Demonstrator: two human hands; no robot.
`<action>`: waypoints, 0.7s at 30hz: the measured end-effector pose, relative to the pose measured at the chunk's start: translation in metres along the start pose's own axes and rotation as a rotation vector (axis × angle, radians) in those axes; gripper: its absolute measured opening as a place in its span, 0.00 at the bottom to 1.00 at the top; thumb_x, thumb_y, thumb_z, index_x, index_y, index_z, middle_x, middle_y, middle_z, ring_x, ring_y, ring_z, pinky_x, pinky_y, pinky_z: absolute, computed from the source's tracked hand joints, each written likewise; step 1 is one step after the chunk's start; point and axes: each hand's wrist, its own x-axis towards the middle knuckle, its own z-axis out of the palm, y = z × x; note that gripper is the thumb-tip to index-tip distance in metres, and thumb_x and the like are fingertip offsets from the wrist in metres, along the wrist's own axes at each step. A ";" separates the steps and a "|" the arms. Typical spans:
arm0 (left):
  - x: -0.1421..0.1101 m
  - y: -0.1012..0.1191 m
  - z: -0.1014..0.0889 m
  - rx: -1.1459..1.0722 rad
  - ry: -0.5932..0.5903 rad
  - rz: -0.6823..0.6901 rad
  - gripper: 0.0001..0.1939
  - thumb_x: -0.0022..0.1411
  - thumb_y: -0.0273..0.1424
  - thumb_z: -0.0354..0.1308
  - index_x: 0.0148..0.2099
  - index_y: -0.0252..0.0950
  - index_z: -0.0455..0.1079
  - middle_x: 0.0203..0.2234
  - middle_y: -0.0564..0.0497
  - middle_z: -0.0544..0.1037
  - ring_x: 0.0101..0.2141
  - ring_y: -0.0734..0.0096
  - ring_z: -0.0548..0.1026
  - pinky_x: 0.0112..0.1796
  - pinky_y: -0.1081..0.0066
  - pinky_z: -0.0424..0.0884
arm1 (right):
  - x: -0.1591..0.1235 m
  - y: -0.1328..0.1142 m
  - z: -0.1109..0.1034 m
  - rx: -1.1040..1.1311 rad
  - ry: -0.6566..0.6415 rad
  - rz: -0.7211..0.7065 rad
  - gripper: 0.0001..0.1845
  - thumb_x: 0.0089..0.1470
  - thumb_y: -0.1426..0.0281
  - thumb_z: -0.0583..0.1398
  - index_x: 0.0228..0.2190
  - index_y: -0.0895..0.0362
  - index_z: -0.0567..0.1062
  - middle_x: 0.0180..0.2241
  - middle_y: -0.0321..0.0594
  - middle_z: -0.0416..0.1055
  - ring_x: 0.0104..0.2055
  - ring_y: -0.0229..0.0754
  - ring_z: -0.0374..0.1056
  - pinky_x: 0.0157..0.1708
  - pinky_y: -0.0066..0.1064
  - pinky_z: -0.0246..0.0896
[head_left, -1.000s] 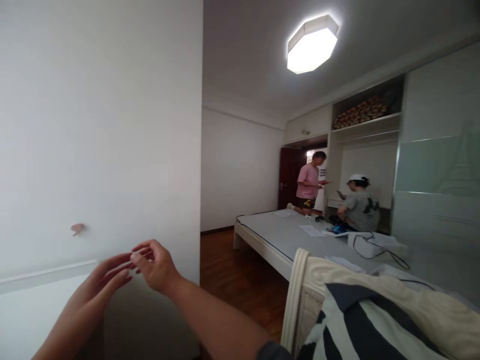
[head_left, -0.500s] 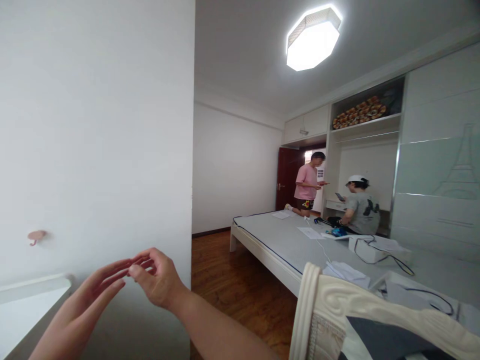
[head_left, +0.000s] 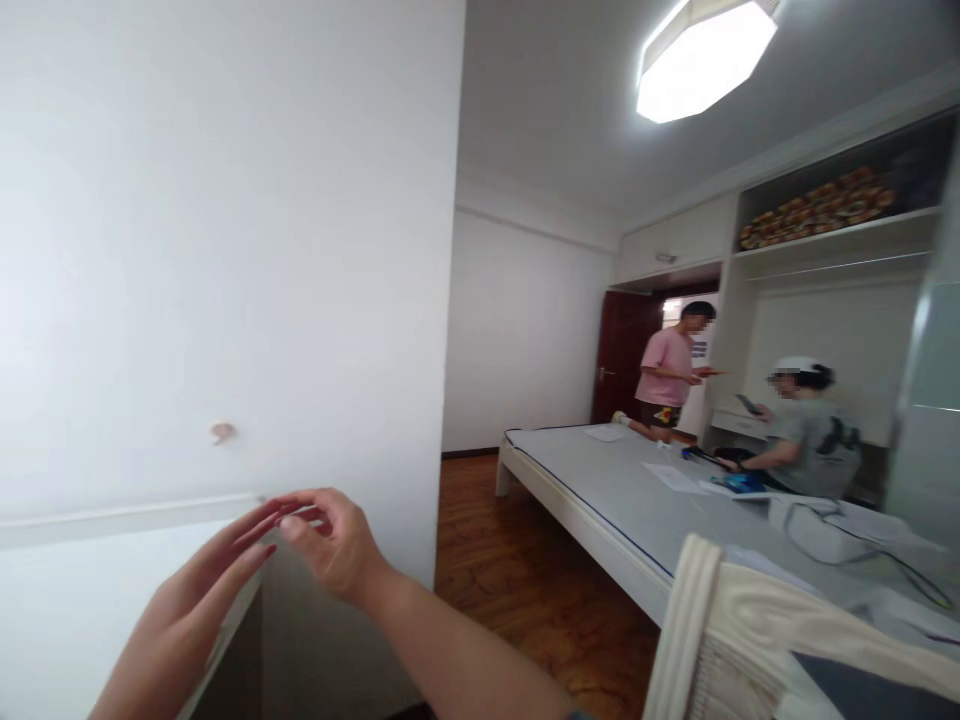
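My left hand [head_left: 199, 590] and right hand [head_left: 334, 545] curve loosely, fingertips together or nearly so, gripping nothing I can see. The white tabletop [head_left: 90, 600] is nearest, beside my left hand; I see no handling begun or finished there.

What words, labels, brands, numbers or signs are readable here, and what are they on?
None can be read.
Grey shirt: dark print, too blurred.
Papers on the bed, such as this sheet: any writing is too small.
Dark marks beyond the doorway: too small.
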 end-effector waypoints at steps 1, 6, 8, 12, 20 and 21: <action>-0.002 -0.001 -0.014 -0.029 -0.035 -0.026 0.19 0.46 0.47 0.56 0.41 0.51 0.72 0.41 0.59 0.77 0.46 0.56 0.71 0.50 0.55 0.64 | 0.003 0.001 0.012 0.023 -0.022 -0.002 0.15 0.50 0.68 0.56 0.41 0.56 0.72 0.40 0.43 0.71 0.40 0.43 0.69 0.37 0.33 0.65; -0.024 -0.009 -0.093 -0.097 0.112 -0.080 0.21 0.47 0.42 0.58 0.45 0.41 0.68 0.44 0.48 0.75 0.47 0.56 0.70 0.44 0.62 0.70 | 0.012 0.005 0.098 0.244 -0.230 0.019 0.14 0.50 0.67 0.55 0.40 0.55 0.71 0.37 0.41 0.70 0.39 0.41 0.68 0.37 0.34 0.65; -0.039 -0.013 -0.129 -0.042 0.200 -0.092 0.20 0.49 0.39 0.57 0.45 0.38 0.67 0.44 0.45 0.73 0.47 0.55 0.70 0.43 0.60 0.70 | 0.011 0.009 0.141 0.368 -0.317 0.027 0.13 0.50 0.67 0.56 0.39 0.55 0.71 0.37 0.41 0.70 0.39 0.41 0.68 0.36 0.34 0.65; -0.078 -0.023 -0.196 0.091 0.382 -0.160 0.18 0.51 0.35 0.55 0.45 0.36 0.66 0.44 0.43 0.72 0.46 0.57 0.70 0.43 0.58 0.69 | -0.005 0.018 0.233 0.581 -0.504 0.107 0.12 0.50 0.67 0.57 0.38 0.54 0.70 0.36 0.41 0.69 0.39 0.42 0.67 0.36 0.35 0.65; -0.136 -0.066 -0.274 0.256 0.660 -0.273 0.16 0.52 0.37 0.53 0.42 0.36 0.65 0.41 0.44 0.72 0.45 0.57 0.71 0.42 0.58 0.70 | -0.053 0.029 0.350 0.728 -0.602 0.255 0.11 0.46 0.67 0.58 0.35 0.56 0.71 0.34 0.41 0.71 0.37 0.43 0.68 0.37 0.37 0.63; -0.138 -0.072 -0.278 0.276 0.684 -0.279 0.16 0.52 0.38 0.53 0.42 0.36 0.65 0.40 0.44 0.73 0.45 0.57 0.71 0.43 0.57 0.69 | -0.056 0.032 0.357 0.728 -0.593 0.262 0.11 0.46 0.68 0.59 0.34 0.56 0.71 0.34 0.41 0.71 0.37 0.43 0.68 0.37 0.37 0.63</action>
